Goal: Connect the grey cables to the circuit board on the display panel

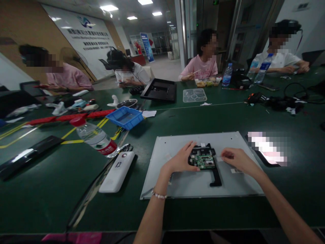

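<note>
A green circuit board (pixel 206 162) in a black bracket (pixel 216 178) lies on a flat whitish panel (pixel 182 185) in front of me. My left hand (pixel 180 159) grips the board's left side, fingers at its upper edge and thumb at its lower edge. Just right of the board, my right hand (pixel 237 160) is closed in a pinch. A thin pale strip (pixel 218 158) runs from its fingertips toward the board; I cannot tell what it is made of. A small label (pixel 236 171) sits on the panel below my right hand.
Left of the panel are a white power bank (pixel 118 173), a water bottle (pixel 98 139) and a blue tray (pixel 125 118). A phone (pixel 266 149) lies to the right. Farther back stand a black housing (pixel 162 90) and a plastic lid (pixel 195 95). Several people sit around the table.
</note>
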`<state>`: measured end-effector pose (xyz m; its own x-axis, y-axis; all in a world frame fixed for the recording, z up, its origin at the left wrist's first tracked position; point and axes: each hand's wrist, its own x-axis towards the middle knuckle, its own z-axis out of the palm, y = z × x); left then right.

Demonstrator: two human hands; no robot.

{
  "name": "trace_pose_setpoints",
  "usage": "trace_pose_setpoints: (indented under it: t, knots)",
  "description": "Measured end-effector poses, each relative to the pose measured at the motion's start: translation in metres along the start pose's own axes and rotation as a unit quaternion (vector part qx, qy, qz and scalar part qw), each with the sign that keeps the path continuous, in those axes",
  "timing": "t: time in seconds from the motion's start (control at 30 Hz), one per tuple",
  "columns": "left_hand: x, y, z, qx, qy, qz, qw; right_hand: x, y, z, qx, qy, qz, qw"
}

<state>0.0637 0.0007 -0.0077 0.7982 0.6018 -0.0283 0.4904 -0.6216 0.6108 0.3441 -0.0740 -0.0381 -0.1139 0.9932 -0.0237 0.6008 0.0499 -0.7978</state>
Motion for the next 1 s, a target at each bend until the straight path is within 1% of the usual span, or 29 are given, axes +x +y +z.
trace_pose_setpoints:
  t: [0.17, 0.3, 0.43, 0.6, 0.77, 1.0]
  knots:
    - [-0.002, 0.005, -0.003, 0.006, -0.009, -0.012, 1.0, -0.003, 0.003, 0.001, 0.07, -0.002, 0.038, 0.997]
    - [-0.001, 0.017, -0.006, 0.036, 0.011, -0.007, 0.999, -0.002, 0.002, 0.004, 0.103, -0.017, 0.042, 0.994]
    - [0.004, 0.037, -0.004, 0.062, 0.041, 0.047, 0.996, -0.001, -0.003, 0.01, 0.101, -0.024, 0.015, 0.994]
    - [0.012, 0.056, 0.01, 0.096, 0.042, 0.116, 0.988, -0.001, -0.005, 0.018, 0.097, -0.002, 0.0, 0.995]
    - [0.016, 0.059, 0.023, 0.141, 0.036, 0.133, 0.98, -0.002, -0.01, 0.02, 0.085, 0.013, -0.003, 0.996]
    - [0.016, 0.058, 0.025, 0.155, 0.041, 0.128, 0.979, -0.005, -0.015, 0.022, 0.052, 0.038, -0.007, 0.998]
